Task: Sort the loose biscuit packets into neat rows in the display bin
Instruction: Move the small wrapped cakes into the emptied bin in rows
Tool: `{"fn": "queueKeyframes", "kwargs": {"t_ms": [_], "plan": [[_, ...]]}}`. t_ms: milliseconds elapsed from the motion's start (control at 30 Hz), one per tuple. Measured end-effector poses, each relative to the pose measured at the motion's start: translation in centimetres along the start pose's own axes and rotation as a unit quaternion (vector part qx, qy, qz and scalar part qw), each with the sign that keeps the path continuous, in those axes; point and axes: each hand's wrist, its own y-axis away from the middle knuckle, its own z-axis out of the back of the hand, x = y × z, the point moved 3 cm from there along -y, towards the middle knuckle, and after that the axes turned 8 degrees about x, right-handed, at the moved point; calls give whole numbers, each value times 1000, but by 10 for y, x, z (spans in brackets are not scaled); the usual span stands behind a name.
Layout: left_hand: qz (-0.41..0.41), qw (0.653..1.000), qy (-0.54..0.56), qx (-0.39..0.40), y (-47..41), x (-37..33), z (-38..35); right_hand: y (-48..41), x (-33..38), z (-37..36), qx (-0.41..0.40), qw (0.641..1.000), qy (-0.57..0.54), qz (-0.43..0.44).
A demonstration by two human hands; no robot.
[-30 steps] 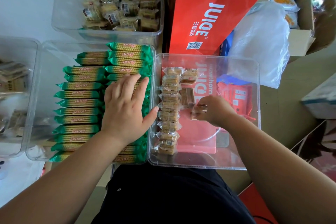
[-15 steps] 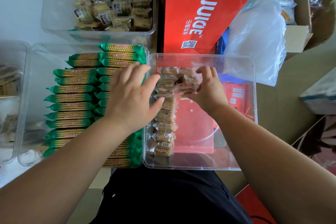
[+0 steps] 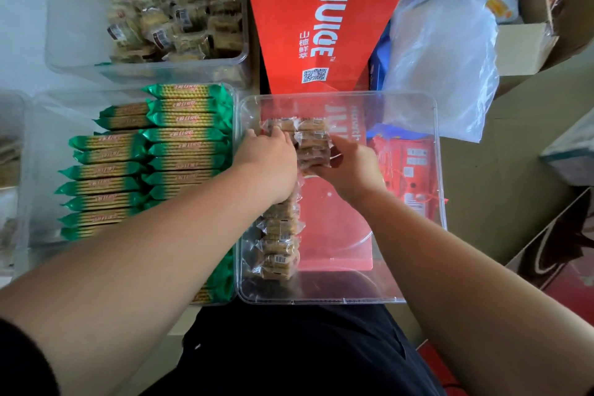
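Note:
A clear display bin [image 3: 321, 300] sits in front of me. A row of small clear-wrapped brown biscuit packets [image 3: 278, 262] runs down its left side. A shorter second row of the same packets [image 3: 313, 143] stands beside it at the far end. My left hand [image 3: 270, 164] lies over the long row, fingers bent down around its far packets. My right hand [image 3: 350, 167] grips the short row from the right, fingers and thumb curled round it. The middle of the long row is hidden under my left hand.
A bin of green biscuit packets [image 3: 186, 138] touches the display bin's left wall. Behind it stands a bin of mixed snack packets [image 3: 173, 16]. A red juice carton [image 3: 328, 10], a plastic bag [image 3: 443, 51] and a cardboard box [image 3: 520, 48] lie behind and to the right.
My left hand has moved right, off the green packets and into the display bin onto the long row. My right hand carried packets to the far end and now holds the short row.

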Motion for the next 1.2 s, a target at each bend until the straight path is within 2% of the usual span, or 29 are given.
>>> {"fn": "queueKeyframes", "kwargs": {"t_ms": [100,167,300,467,567,700,867,1033,1200], "plan": [[-15,996,93,12,5,2,-2,-3,-3,-4,16,999,45,-24],[-20,993,115,25,8,2,-3,-2,-3,-4,27,998,57,-30],[-21,997,65,20,5,0,-8,2,0,-2,55,997,30,-39],[-25,1000,17,4,1,-2,-7,2,-7,4,101,977,-151,-110],[-27,1000,7,-3,0,1,-7,2,0,1,117,981,-100,-119],[-34,999,1,-11,1,1,-8,0,6,-4,95,979,-118,-135],[-38,999,-4,-33,7,1,-3,6,11,4,103,982,-82,-135],[-23,994,-3,-105,27,6,8,12,16,14,107,985,-31,-134],[-24,979,81,-185,71,29,8,18,19,25,99,985,-44,-133]]}}
